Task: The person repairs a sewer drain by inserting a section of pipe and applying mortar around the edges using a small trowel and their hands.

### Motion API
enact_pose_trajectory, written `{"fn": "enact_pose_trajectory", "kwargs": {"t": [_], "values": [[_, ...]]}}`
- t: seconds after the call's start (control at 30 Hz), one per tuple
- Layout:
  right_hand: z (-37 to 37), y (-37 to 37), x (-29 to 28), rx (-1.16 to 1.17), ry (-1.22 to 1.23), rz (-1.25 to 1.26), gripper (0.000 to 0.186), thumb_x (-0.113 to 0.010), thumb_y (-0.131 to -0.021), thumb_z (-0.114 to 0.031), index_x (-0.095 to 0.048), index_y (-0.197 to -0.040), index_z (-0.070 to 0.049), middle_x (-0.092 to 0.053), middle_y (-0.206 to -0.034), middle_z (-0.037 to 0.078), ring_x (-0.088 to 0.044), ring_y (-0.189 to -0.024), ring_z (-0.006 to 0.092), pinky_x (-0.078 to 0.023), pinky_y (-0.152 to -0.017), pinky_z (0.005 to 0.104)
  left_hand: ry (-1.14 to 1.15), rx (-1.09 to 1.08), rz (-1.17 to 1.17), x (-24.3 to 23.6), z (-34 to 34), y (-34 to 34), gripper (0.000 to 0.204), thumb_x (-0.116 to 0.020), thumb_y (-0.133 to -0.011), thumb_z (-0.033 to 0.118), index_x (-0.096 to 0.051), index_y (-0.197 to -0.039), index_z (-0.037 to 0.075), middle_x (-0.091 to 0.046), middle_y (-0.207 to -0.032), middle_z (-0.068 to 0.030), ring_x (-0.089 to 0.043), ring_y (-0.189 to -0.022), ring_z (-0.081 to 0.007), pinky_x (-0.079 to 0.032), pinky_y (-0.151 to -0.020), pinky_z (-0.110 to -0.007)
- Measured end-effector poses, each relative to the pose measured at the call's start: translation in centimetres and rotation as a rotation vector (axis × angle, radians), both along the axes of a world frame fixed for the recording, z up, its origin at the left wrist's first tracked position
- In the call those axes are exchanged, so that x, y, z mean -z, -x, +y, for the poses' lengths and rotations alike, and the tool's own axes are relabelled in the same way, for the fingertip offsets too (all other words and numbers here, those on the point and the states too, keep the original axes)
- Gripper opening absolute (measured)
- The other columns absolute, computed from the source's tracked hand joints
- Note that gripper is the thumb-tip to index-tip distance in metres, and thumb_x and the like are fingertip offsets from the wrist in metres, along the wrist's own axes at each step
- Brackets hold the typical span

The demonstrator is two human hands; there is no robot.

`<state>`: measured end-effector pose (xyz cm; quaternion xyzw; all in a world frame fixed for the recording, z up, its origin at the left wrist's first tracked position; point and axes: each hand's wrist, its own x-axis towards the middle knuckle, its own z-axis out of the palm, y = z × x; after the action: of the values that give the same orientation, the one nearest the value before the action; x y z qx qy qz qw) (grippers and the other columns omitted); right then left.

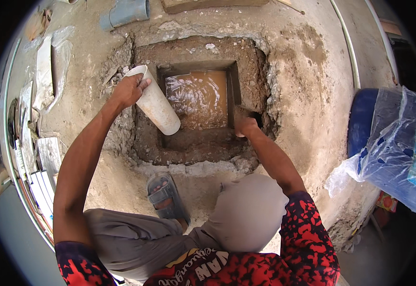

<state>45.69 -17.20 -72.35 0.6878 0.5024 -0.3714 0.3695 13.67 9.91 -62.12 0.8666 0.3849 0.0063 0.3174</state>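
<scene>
– Rough concrete floor [308,86], broken open round a square pit [189,50] with muddy water [196,93] inside. Left grip [129,90]?

– Closed on a white pipe [159,107], just below its upper mouth. Right grip [247,126] is low on the pit's right side, beside a dark hole [256,119]; blurred, cannot tell whether it holds anything.

– How does the pipe handle, by your reckoning?

– Looks like plastic: probably light for its bulk, and stiff. Hard knock on concrete might chip an end. Wet mud would make it slick.

– Best hold?

– Round the barrel near the upper end, I'd judge; a second hold lower down would steady any swing.

– Appearance?

– Straight round tube, off-white, smeared tan along its length, upper mouth open. Tilted, upper end to the left, lower end over the near left corner of the pit's lining [233,93]. Touching there or not: cannot tell.

– Farther out?

– Grey pipe fitting [127,14] on the floor beyond the pit. Blue drum [363,119] off right, clear plastic sheet [394,148] draped on it.
</scene>
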Motion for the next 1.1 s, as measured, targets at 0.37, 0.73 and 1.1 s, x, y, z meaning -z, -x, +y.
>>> {"fn": "enact_pose_trajectory", "kwargs": {"t": [0.37, 0.73, 1.1], "values": [[0.9, 1.7, -2.5, -0.053, -0.09, 0.032, 0.034, -0.062, -0.084, -0.017, -0.069, -0.115, -0.006, -0.066, -0.121, 0.016, -0.063, -0.113, 0.0329, -0.053, -0.089, 0.046, -0.017, 0.035, 0.018, 0.2, 0.4, -0.9, 0.044, -0.05, -0.097, 0.043, -0.062, -0.1, 0.001, -0.065, -0.091, -0.0242, -0.063, -0.085, -0.0405, -0.046, -0.076, -0.047], [-0.5, 0.4, -2.6, -0.013, -0.005, 0.02, 0.026, -0.059, -0.084, -0.013, -0.072, -0.106, -0.008, -0.069, -0.113, 0.015, -0.066, -0.106, 0.0326, -0.054, -0.086, 0.044, 0.075, 0.053, 0.115, -1.1, -1.1, -2.6, 0.044, -0.05, -0.098, 0.041, -0.062, -0.103, -0.001, -0.065, -0.094, -0.0255, -0.063, -0.09, -0.0425, -0.047, -0.079, -0.046], [-1.8, 1.9, -3.7, 0.179, -0.233, 0.0, 0.024, -0.056, -0.085, -0.011, -0.07, -0.102, -0.002, -0.069, -0.105, 0.022, -0.068, -0.1, 0.0355, -0.056, -0.082, 0.0432, 0.004, 0.065, 0.081, -0.1, 1.1, -0.2, 0.048, -0.051, -0.096, 0.042, -0.063, -0.1, -0.005, -0.065, -0.094, -0.0293, -0.062, -0.091, -0.0456, -0.048, -0.08, -0.05]]}}
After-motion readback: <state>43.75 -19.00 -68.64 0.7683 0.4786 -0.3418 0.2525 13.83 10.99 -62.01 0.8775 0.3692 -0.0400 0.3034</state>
